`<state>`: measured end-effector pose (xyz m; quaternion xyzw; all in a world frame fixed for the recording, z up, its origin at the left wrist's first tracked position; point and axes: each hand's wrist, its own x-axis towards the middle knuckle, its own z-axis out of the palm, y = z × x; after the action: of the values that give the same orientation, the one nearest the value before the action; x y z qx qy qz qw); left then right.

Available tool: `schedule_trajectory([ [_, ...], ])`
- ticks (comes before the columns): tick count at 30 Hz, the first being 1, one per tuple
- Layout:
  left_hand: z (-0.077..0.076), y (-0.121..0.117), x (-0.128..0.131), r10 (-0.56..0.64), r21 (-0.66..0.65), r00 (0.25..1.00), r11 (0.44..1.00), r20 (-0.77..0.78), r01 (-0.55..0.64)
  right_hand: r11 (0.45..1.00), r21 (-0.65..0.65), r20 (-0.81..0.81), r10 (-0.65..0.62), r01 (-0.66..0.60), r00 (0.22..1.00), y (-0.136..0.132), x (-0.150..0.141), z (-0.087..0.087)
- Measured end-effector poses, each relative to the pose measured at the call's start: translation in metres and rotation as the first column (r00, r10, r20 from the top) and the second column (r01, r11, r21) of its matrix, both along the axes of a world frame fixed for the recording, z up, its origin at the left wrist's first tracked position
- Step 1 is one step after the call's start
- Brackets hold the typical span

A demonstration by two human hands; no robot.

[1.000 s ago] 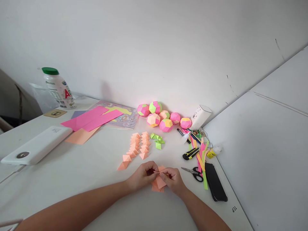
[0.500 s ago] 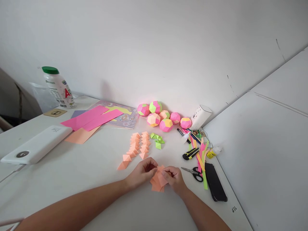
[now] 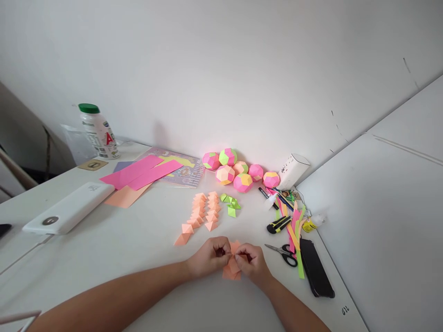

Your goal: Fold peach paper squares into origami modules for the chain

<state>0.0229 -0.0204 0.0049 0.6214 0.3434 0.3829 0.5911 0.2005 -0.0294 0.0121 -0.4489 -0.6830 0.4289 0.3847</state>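
Near the front of the table, my left hand [image 3: 212, 257] and my right hand [image 3: 252, 262] meet over a small pile of peach paper squares [image 3: 231, 275]. Both hands are closed, thumb against fingers, pinching a peach paper piece [image 3: 234, 263] between them; its exact shape is partly hidden by my fingers. Just beyond the hands stand two rows of folded peach paper units [image 3: 198, 210]. Beside them lies a small cluster of folded green paper units [image 3: 231, 203].
Several faceted paper balls [image 3: 243, 182] sit by the wall. To the right are scissors [image 3: 284, 252], a cutter [image 3: 278, 224], paper strips [image 3: 296, 230], a glue bottle [image 3: 309, 224] and a phone [image 3: 316, 267]. Leftward are a power bank [image 3: 74, 207], pink paper [image 3: 138, 173] and a bottle [image 3: 99, 133].
The view has shifted, so everything sits slightly further right. My hands have drawn closer together, and their fingertips now nearly meet on the peach paper piece.
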Motion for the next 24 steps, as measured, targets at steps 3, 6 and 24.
schedule_trajectory([
  [3,0.004,0.000,-0.002,0.000,-0.065,0.998,0.998,0.057,0.004,0.999,-0.045,-0.052,-0.028,0.026,0.998,0.000,0.001,0.000],
  [6,0.008,0.000,-0.003,0.016,-0.129,0.996,0.992,0.093,-0.003,0.993,-0.105,-0.106,-0.058,0.047,0.993,0.000,0.002,-0.001],
  [24,0.016,0.001,-0.006,0.038,-0.236,0.985,0.972,0.171,0.003,0.969,-0.242,-0.298,-0.022,-0.053,0.954,0.002,0.006,-0.003],
])
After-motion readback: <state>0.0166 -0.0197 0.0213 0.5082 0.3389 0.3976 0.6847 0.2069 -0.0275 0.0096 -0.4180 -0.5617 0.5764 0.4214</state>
